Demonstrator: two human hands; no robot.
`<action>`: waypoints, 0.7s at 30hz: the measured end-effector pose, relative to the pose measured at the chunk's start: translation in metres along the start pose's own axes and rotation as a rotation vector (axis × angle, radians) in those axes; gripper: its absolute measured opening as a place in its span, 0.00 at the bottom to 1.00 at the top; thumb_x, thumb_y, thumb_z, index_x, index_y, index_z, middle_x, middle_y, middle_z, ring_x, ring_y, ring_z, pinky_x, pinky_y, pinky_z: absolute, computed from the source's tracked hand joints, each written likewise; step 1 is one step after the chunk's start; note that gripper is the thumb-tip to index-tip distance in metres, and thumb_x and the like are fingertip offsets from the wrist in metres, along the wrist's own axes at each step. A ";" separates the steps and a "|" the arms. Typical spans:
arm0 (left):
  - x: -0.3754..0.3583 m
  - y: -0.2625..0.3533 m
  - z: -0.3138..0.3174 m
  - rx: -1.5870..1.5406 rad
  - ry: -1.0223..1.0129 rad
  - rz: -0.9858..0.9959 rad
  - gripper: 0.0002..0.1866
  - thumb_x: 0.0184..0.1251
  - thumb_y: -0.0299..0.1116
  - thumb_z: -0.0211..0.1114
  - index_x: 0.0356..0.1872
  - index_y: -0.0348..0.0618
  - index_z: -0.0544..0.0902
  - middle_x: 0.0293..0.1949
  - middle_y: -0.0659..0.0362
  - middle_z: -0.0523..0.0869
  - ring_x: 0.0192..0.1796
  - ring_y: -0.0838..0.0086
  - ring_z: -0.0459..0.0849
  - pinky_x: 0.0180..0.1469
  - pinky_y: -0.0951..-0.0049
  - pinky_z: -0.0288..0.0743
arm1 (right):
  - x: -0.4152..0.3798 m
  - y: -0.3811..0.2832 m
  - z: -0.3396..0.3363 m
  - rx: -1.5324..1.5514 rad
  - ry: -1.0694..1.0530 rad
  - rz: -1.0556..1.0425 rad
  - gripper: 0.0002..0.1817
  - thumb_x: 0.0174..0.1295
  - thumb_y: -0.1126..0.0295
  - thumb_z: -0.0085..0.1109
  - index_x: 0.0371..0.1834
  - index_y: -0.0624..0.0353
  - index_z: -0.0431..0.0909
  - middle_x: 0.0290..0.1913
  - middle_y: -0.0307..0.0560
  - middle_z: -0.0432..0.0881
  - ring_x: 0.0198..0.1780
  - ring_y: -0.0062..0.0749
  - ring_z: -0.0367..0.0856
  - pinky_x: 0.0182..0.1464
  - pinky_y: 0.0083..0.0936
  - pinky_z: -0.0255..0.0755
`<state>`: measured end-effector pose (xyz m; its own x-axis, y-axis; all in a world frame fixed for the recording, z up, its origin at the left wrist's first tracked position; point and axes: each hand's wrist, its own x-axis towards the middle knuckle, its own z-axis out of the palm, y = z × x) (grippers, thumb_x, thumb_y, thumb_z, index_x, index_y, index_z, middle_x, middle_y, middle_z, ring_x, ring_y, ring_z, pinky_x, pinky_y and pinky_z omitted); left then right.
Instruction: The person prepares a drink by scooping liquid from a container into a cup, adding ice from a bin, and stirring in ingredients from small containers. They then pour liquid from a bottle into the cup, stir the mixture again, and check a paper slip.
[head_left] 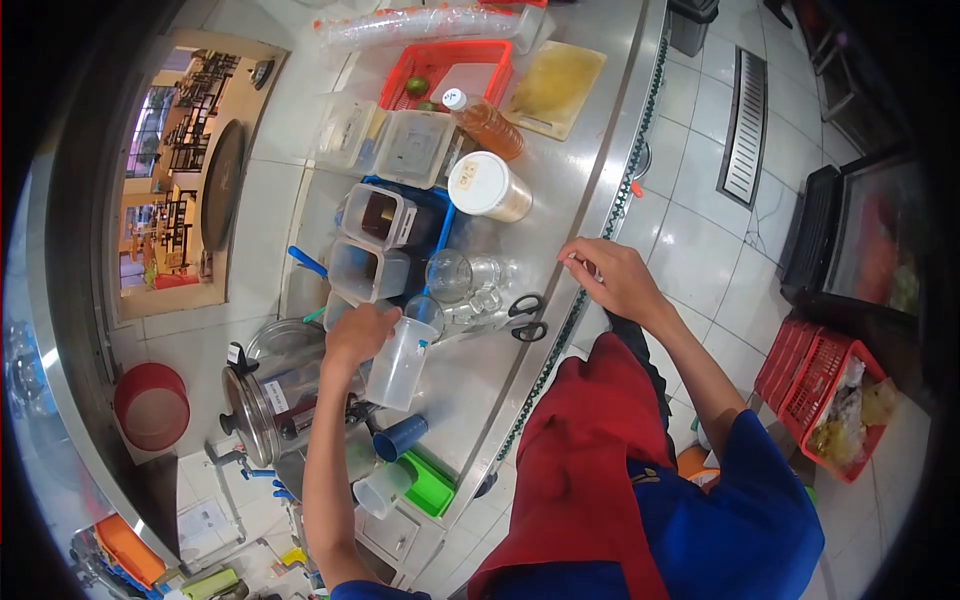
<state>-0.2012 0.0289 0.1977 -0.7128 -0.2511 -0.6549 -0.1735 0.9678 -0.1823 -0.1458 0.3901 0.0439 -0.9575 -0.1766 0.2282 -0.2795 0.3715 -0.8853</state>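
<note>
My left hand (pixel 358 335) grips the rim of a clear plastic cup (pixel 398 362), held tilted over the steel counter (pixel 560 190) beside a metal urn (pixel 272 398). My right hand (pixel 612 275) rests at the counter's front edge with fingers pinched together; I cannot tell whether anything is between them. Black-handled scissors (pixel 527 317) lie between the two hands, next to several clear glass jars (pixel 462 278).
Square lidded tubs (pixel 378 240), a white-lidded container (pixel 487 186), a bottle of amber liquid (pixel 487 122), a red basket (pixel 447 72) and a yellow cutting board (pixel 556 88) fill the counter's far part. A blue cup (pixel 400 437) lies near the urn. Red crates (pixel 825 385) stand on the floor.
</note>
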 end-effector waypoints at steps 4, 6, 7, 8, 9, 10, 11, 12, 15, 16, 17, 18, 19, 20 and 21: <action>0.018 0.003 -0.001 0.064 0.012 0.056 0.29 0.71 0.59 0.55 0.30 0.44 0.92 0.38 0.42 0.91 0.47 0.45 0.89 0.56 0.52 0.78 | -0.003 -0.009 0.003 -0.021 -0.002 -0.033 0.05 0.70 0.70 0.60 0.46 0.56 0.80 0.33 0.47 0.84 0.32 0.43 0.84 0.35 0.36 0.75; 0.037 -0.012 0.008 0.088 0.012 0.220 0.28 0.71 0.58 0.55 0.30 0.45 0.92 0.39 0.43 0.91 0.48 0.45 0.88 0.57 0.52 0.78 | -0.006 -0.014 0.004 -0.063 -0.016 -0.047 0.05 0.70 0.69 0.60 0.46 0.55 0.80 0.32 0.47 0.84 0.32 0.43 0.84 0.34 0.36 0.75; 0.034 -0.014 0.009 0.082 0.022 0.218 0.28 0.71 0.58 0.55 0.30 0.45 0.92 0.39 0.43 0.91 0.48 0.45 0.88 0.57 0.52 0.78 | -0.008 -0.016 0.006 -0.066 -0.016 -0.059 0.05 0.70 0.69 0.60 0.46 0.55 0.80 0.32 0.47 0.84 0.32 0.43 0.84 0.34 0.36 0.75; 0.032 -0.014 0.013 0.030 0.048 0.175 0.28 0.71 0.58 0.55 0.30 0.45 0.92 0.40 0.43 0.91 0.49 0.44 0.88 0.57 0.51 0.78 | -0.011 -0.018 0.008 -0.068 -0.038 -0.043 0.06 0.71 0.69 0.60 0.47 0.56 0.81 0.33 0.47 0.84 0.31 0.39 0.83 0.35 0.33 0.75; 0.022 -0.009 0.014 -0.025 0.073 0.130 0.28 0.71 0.58 0.55 0.31 0.45 0.92 0.40 0.44 0.91 0.49 0.44 0.88 0.57 0.51 0.78 | -0.014 -0.021 0.009 -0.071 -0.062 -0.029 0.07 0.72 0.70 0.60 0.48 0.57 0.82 0.33 0.46 0.85 0.30 0.36 0.83 0.35 0.31 0.76; 0.008 -0.007 0.017 -0.036 0.086 0.124 0.28 0.71 0.58 0.55 0.31 0.45 0.92 0.40 0.44 0.91 0.49 0.44 0.88 0.57 0.51 0.78 | -0.017 -0.027 0.010 -0.074 -0.065 -0.046 0.07 0.72 0.70 0.60 0.48 0.57 0.82 0.33 0.46 0.85 0.30 0.36 0.83 0.35 0.31 0.76; -0.012 -0.008 0.025 -0.117 0.182 0.094 0.30 0.71 0.60 0.56 0.31 0.42 0.91 0.36 0.43 0.90 0.47 0.47 0.89 0.55 0.56 0.78 | -0.022 -0.034 0.012 -0.002 -0.065 -0.004 0.06 0.71 0.70 0.60 0.48 0.57 0.81 0.32 0.47 0.84 0.30 0.37 0.83 0.35 0.32 0.76; -0.030 -0.012 0.035 -0.195 0.282 0.062 0.32 0.70 0.62 0.57 0.32 0.38 0.90 0.32 0.43 0.90 0.45 0.49 0.90 0.52 0.60 0.79 | -0.024 -0.041 0.014 0.071 -0.063 0.035 0.06 0.71 0.69 0.59 0.47 0.56 0.80 0.31 0.47 0.84 0.30 0.39 0.84 0.35 0.33 0.75; -0.063 -0.040 0.088 -0.497 0.350 0.047 0.34 0.76 0.62 0.50 0.29 0.40 0.88 0.33 0.45 0.89 0.43 0.47 0.87 0.48 0.54 0.76 | -0.038 -0.057 0.018 0.103 -0.054 0.123 0.07 0.71 0.69 0.59 0.49 0.56 0.80 0.31 0.48 0.84 0.30 0.37 0.84 0.35 0.32 0.76; -0.069 -0.053 0.112 -0.593 0.383 0.078 0.34 0.78 0.61 0.50 0.28 0.40 0.87 0.29 0.47 0.88 0.38 0.52 0.87 0.44 0.57 0.75 | -0.044 -0.059 0.022 0.109 -0.049 0.139 0.07 0.71 0.70 0.60 0.49 0.57 0.80 0.31 0.48 0.85 0.30 0.36 0.85 0.36 0.31 0.77; -0.076 -0.064 0.138 -0.731 0.374 0.111 0.32 0.79 0.59 0.51 0.28 0.41 0.86 0.26 0.52 0.85 0.35 0.61 0.84 0.40 0.62 0.72 | -0.049 -0.058 0.028 0.100 -0.051 0.122 0.07 0.71 0.70 0.60 0.49 0.57 0.80 0.31 0.48 0.85 0.30 0.36 0.85 0.36 0.31 0.77; -0.080 -0.073 0.164 -0.873 0.363 0.143 0.30 0.81 0.57 0.51 0.28 0.41 0.84 0.24 0.57 0.83 0.31 0.70 0.81 0.36 0.67 0.69 | -0.054 -0.056 0.035 0.110 -0.032 0.133 0.08 0.71 0.70 0.59 0.49 0.57 0.80 0.31 0.48 0.86 0.30 0.35 0.86 0.36 0.31 0.77; -0.080 -0.079 0.189 -0.893 0.379 0.142 0.30 0.81 0.57 0.51 0.28 0.41 0.84 0.24 0.57 0.83 0.31 0.70 0.81 0.36 0.67 0.69 | -0.058 -0.060 0.041 0.120 -0.018 0.143 0.08 0.71 0.71 0.59 0.49 0.57 0.80 0.31 0.48 0.86 0.30 0.34 0.86 0.36 0.31 0.77; -0.078 -0.084 0.215 -1.077 0.327 0.102 0.28 0.82 0.56 0.52 0.29 0.43 0.84 0.24 0.61 0.80 0.32 0.76 0.78 0.35 0.71 0.67 | -0.060 -0.068 0.043 0.116 -0.046 0.161 0.08 0.70 0.72 0.59 0.50 0.58 0.80 0.31 0.48 0.87 0.30 0.33 0.87 0.36 0.30 0.78; -0.078 -0.089 0.239 -1.262 0.272 0.061 0.26 0.83 0.54 0.53 0.31 0.44 0.84 0.25 0.65 0.78 0.32 0.81 0.75 0.35 0.75 0.65 | -0.062 -0.074 0.047 0.103 -0.066 0.138 0.08 0.70 0.72 0.59 0.50 0.58 0.80 0.31 0.48 0.87 0.30 0.33 0.87 0.36 0.30 0.78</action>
<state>0.0324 -0.0411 0.0898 -0.8310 -0.3388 -0.4411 -0.5478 0.3611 0.7546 -0.0620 0.3305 0.0762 -0.9786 -0.1905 0.0774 -0.1334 0.3017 -0.9440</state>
